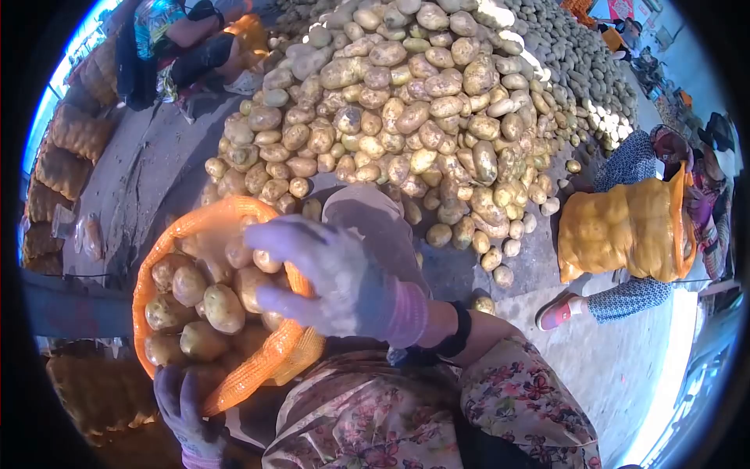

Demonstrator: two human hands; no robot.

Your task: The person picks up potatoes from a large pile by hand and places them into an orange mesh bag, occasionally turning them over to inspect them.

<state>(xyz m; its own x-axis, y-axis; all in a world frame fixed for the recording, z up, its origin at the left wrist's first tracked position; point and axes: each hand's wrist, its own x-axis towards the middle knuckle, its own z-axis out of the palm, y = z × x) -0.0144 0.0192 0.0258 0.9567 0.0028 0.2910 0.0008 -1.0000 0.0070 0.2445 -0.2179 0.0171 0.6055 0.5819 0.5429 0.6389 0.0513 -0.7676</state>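
Observation:
An orange mesh bag point(258, 367) stands with its mouth wide and its rim rolled back, partly filled with potatoes point(224, 308). My right hand point(336, 281), in a pale purple glove, is over the right side of the mouth. Its fingers are spread and slightly blurred, and potatoes lie just beneath them. At the near rim is my left hand point(187, 422), gloved alike, its fingers bent against the mesh; part of its grip is hidden. Beyond the bag rises a large heap of potatoes point(414, 117).
To the right, a person point(625, 160) sits beside a filled orange mesh bag point(609, 234). Another person point(183, 47) is at the upper left. Filled sacks point(66, 168) line the left side. Loose potatoes point(502, 276) lie on the floor at the heap's edge.

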